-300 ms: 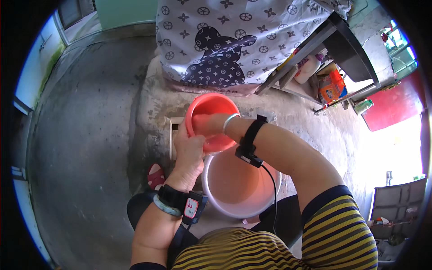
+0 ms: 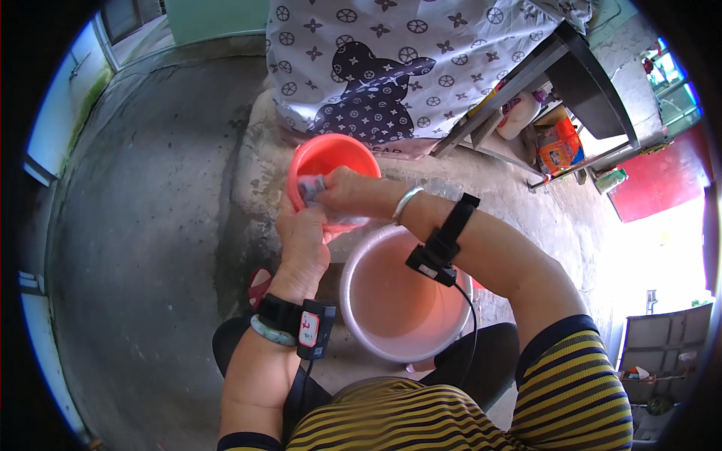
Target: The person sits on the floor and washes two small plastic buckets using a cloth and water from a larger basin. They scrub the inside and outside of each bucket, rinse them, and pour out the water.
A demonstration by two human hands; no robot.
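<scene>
The left hand (image 2: 302,234) clasped the near-left edge of the red basin (image 2: 331,143), with the fingers curled around its wall. The basin was positioned beyond the upper-left edge of the white tub (image 2: 358,332), its opening facing up toward the camera. Contact between the basin's base and the surface below could not be determined.

The right hand (image 2: 344,189) reached over the basin's right edge and was closed on a bunched grey-and-white cloth (image 2: 310,186). The cloth was located inside the basin, near its left edge; the fingertips were hidden.

The tub stood on the concrete floor (image 2: 143,248), between the person's legs, and contained pinkish-brown water (image 2: 395,289). A red sandal (image 2: 258,286) was located left of the tub's edge.

Each forearm carried a strapped black module; a cable hung from the right module (image 2: 432,264). A printed cover (image 2: 383,83) hung beyond the basin. Right of the cover's lower edge, a stand held a white bottle (image 2: 520,116) and an orange package (image 2: 558,146).
</scene>
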